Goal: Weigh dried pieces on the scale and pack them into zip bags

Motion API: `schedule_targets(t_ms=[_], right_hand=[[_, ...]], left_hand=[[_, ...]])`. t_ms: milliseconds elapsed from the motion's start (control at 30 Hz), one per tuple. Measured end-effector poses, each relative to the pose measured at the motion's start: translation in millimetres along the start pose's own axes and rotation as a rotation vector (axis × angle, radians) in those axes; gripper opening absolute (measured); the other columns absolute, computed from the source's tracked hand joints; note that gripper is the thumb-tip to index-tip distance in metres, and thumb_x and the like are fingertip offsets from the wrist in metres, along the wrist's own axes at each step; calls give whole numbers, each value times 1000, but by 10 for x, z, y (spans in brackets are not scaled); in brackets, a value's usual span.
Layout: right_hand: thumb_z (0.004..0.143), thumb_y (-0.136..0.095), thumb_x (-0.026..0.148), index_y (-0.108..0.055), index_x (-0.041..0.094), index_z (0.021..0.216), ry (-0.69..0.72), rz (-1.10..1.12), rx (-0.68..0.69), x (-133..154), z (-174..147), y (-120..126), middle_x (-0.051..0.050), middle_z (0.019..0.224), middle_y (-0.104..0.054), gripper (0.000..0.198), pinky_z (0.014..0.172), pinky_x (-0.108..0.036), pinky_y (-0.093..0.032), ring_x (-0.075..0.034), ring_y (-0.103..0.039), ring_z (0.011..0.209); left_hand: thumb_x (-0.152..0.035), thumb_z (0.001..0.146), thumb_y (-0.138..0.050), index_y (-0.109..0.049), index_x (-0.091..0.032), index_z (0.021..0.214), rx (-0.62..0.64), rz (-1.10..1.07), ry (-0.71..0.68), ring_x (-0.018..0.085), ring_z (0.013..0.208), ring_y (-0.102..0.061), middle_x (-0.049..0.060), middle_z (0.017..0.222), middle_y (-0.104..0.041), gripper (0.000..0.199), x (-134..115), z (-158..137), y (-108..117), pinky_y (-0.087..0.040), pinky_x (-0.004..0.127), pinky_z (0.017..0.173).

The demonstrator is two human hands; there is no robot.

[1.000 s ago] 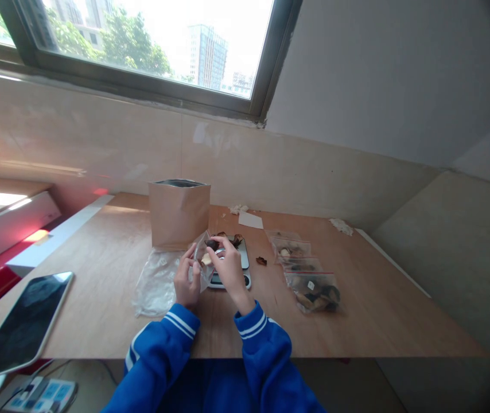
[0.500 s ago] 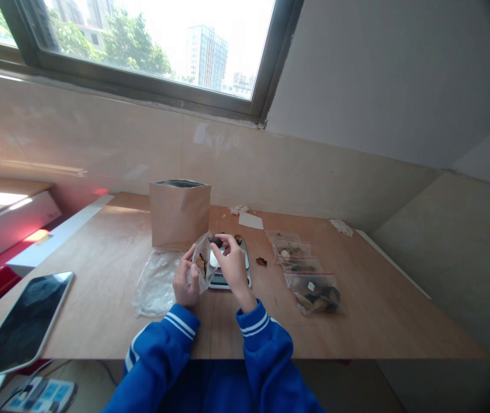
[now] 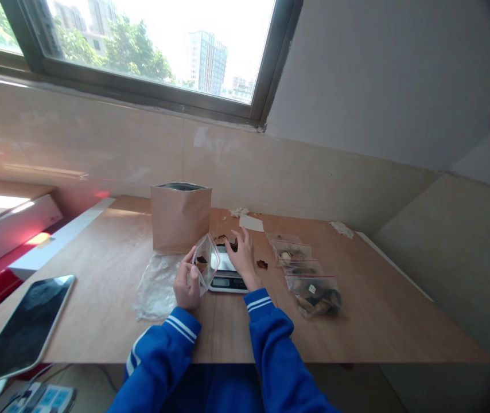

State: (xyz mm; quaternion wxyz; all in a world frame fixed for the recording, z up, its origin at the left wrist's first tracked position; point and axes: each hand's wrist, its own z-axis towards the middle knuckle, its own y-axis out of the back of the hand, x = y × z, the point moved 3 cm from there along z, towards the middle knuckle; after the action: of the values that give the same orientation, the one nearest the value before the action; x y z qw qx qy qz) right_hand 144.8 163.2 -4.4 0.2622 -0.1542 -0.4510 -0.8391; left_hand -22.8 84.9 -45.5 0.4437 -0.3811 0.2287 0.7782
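My left hand (image 3: 187, 282) is closed on a clear zip bag (image 3: 207, 268), held upright with its mouth open. A dark brown dried piece (image 3: 201, 261) shows inside the bag. My right hand (image 3: 241, 256) is over the back of a small white kitchen scale (image 3: 222, 283), thumb and fingers apart around dark, curled dried pieces (image 3: 220, 240). Whether the fingertips touch a piece is hard to make out. The scale's display faces me, but its digits are too small to read. Right of the scale, one loose dried piece (image 3: 262, 264) lies on the table.
A brown paper pouch (image 3: 181, 219) stands open behind the bag. Clear plastic bags (image 3: 154, 292) lie at its foot. Filled zip bags (image 3: 319, 295) are lined up at right. A white card (image 3: 251, 223) lies farther back, and a tablet (image 3: 21, 324) rests at the left edge.
My right hand has moved from the bag's mouth to the back of the scale. The dark dried piece it pinched is out of its fingers. My left hand still holds the bag.
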Motion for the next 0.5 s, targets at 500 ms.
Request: schedule_targets(t_ms=[500], right_hand=[[87,-48,12,-64,16,108,20,-109,137,-330,-101,-158,-12,105,-60,27,89,-39,-44,-26,-54,101]], left_hand=[[-28,91,-43,-49,-20,72,-22,12,28,23,111,-62,12,131,-60,22,-13,17,19,-50,39,90]])
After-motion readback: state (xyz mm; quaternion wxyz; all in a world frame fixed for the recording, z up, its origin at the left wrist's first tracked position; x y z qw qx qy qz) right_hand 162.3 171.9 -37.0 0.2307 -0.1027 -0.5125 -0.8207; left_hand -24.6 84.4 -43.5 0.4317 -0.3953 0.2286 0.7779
